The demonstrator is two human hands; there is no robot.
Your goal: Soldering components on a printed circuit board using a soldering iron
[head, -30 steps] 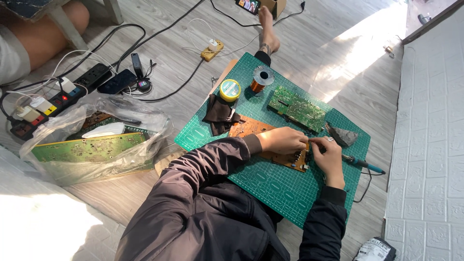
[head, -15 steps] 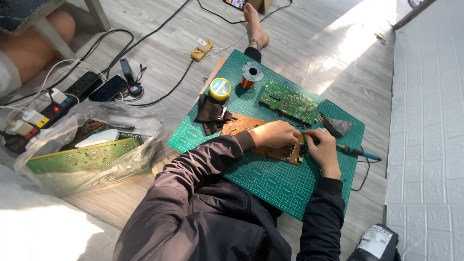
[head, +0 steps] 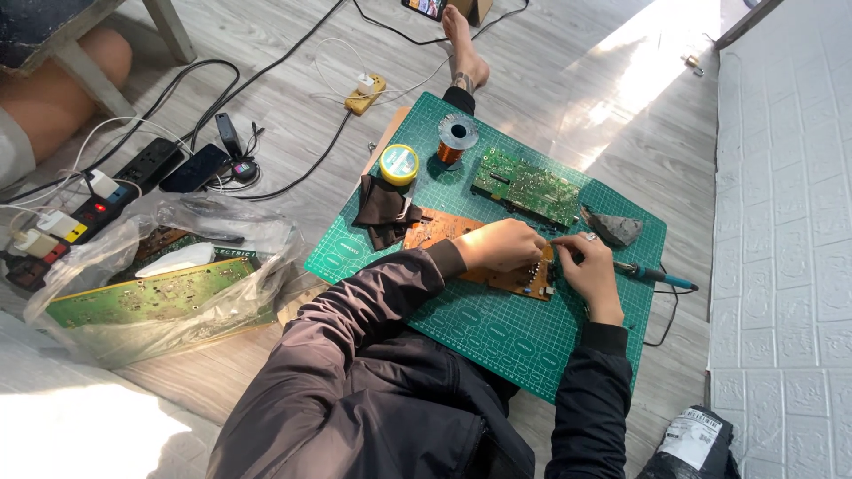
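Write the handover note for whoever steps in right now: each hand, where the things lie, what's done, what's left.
Left hand: rests on the brown circuit board, fingers pinched at its right edge.
Right hand: closed at the same edge, opposite the left; what it pinches is too small to tell.
The board lies flat on the green cutting mat. Soldering iron lies on the mat, right of the hands, untouched. Green circuit board, solder spool and yellow tin sit behind.
Done: board laid out. Left: work at the board's edge is in progress.
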